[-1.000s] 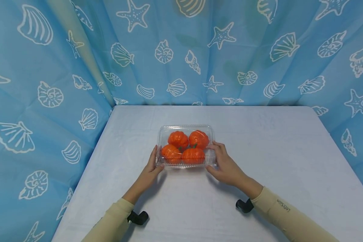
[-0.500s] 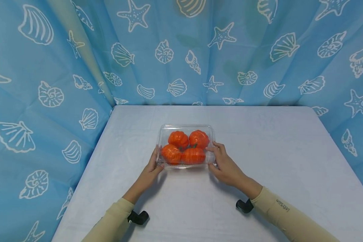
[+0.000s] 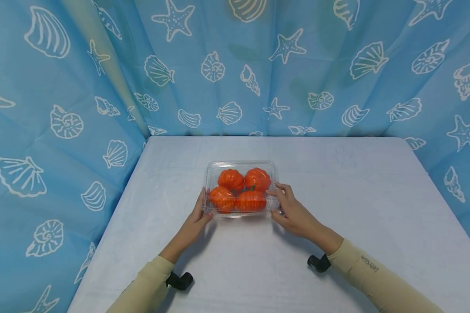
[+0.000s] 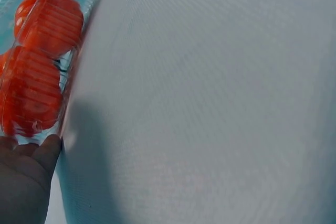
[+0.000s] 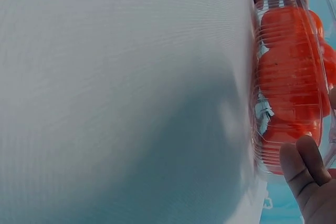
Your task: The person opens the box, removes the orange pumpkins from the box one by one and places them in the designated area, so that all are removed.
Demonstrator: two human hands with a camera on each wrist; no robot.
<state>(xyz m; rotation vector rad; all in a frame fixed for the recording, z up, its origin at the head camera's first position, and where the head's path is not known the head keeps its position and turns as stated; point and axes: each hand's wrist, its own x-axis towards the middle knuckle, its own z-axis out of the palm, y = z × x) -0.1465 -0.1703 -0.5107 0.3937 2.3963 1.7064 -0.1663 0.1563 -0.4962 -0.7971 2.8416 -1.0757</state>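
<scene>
A clear plastic box [image 3: 240, 164] with several orange-red pumpkin-like items [image 3: 250, 201] inside stands on the white table. My left hand [image 3: 193, 221] holds its left side, the thumb at the front left corner; in the left wrist view the fingers [image 4: 48, 153] touch the box's end. At the right side my right hand [image 3: 293, 215] holds the box, fingers over the lid's edge and thumb at the front right corner. The right wrist view shows fingertips [image 5: 294, 163] against the ribbed wall of the box [image 5: 262, 150].
The white table [image 3: 356, 187] extends around the box on all sides. Behind it and along the left and right hangs a blue curtain [image 3: 235, 56] with white shell and starfish prints. A black wrist device [image 3: 180, 281] sits at each sleeve cuff.
The lid's front edge has come down slightly over the front items. My right thumb has shifted a little to the right along the front corner; my left hand has stayed in place.
</scene>
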